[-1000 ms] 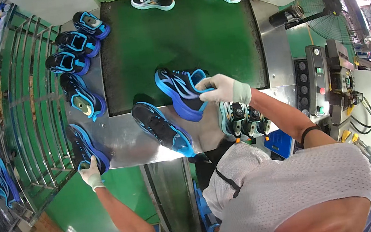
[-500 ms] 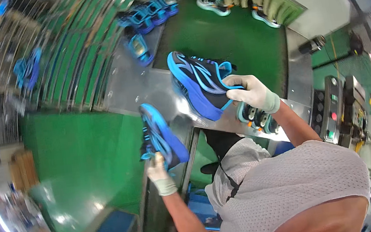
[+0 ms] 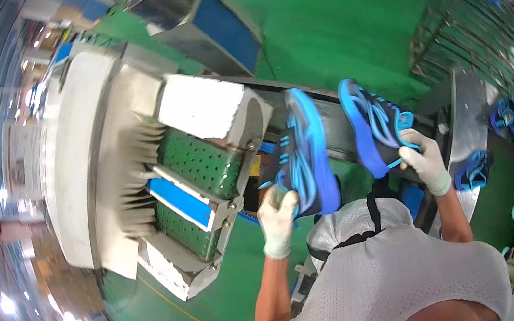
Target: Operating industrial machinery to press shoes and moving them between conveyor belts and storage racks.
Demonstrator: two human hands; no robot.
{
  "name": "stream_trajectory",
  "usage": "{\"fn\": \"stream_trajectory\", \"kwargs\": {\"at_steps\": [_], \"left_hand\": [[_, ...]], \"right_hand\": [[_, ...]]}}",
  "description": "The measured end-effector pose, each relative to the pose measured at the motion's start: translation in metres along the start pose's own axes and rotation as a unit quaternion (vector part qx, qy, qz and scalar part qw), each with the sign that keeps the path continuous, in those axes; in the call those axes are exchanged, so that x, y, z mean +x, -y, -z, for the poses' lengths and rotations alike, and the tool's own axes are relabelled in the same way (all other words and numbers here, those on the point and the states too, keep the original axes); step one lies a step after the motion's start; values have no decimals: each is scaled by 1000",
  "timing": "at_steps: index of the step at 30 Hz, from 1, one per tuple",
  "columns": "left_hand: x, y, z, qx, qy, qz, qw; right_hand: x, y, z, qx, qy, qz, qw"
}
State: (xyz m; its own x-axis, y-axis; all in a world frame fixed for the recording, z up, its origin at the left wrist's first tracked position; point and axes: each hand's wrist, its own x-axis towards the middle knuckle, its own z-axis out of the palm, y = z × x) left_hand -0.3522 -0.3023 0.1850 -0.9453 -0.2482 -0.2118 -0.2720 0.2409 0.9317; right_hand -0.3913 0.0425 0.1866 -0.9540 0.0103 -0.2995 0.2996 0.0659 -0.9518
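My left hand (image 3: pixel 278 220), in a white glove, grips a black sneaker (image 3: pixel 314 152) with a blue-to-purple sole by its heel end. The sneaker stands toe up, its sole turned to the right. In my gloved right hand (image 3: pixel 427 161) is a matching sneaker (image 3: pixel 371 128), pinched at the heel collar. Its toe points up and away, with its laced top facing right. The two sneakers hang side by side in front of my chest, a short gap between them.
To the left a machine (image 3: pixel 83 165) has a flap curtain (image 3: pixel 137 197) over green perforated belts (image 3: pixel 201 162) split by a blue strip. A metal rack (image 3: pixel 469 32) stands at the far right. More sneakers (image 3: pixel 472 171) lie at the right by a metal ledge (image 3: pixel 458 112).
My view has swung left, from the shoe-covered table to the machine with perforated belts. Both sneakers stay in my hands and are now closer together.
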Motion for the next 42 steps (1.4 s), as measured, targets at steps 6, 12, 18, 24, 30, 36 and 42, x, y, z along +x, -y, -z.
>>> {"fn": "stream_trajectory", "kwargs": {"at_steps": [6, 12, 18, 24, 30, 36, 42], "left_hand": [[-76, 16, 142, -24, -394, -14, 919], [-39, 22, 226, 338, -490, 91, 798], [-3, 70, 291, 304, -391, -26, 868], [66, 53, 264, 269, -299, -138, 905], [104, 36, 189, 221, -248, -207, 920], [128, -21, 58, 169, -158, -300, 926], [109, -55, -137, 197, 63, -334, 920]], "right_hand": [[29, 91, -126, -126, 281, 364, 879], [84, 119, -289, -275, 334, 488, 758], [129, 81, -499, -398, 301, 539, 678], [165, 109, -482, -327, 179, 596, 711], [107, 43, -288, -24, 211, 534, 819], [0, -136, 15, -246, -175, 65, 951], [-116, -199, 156, -289, -475, -103, 825]]}}
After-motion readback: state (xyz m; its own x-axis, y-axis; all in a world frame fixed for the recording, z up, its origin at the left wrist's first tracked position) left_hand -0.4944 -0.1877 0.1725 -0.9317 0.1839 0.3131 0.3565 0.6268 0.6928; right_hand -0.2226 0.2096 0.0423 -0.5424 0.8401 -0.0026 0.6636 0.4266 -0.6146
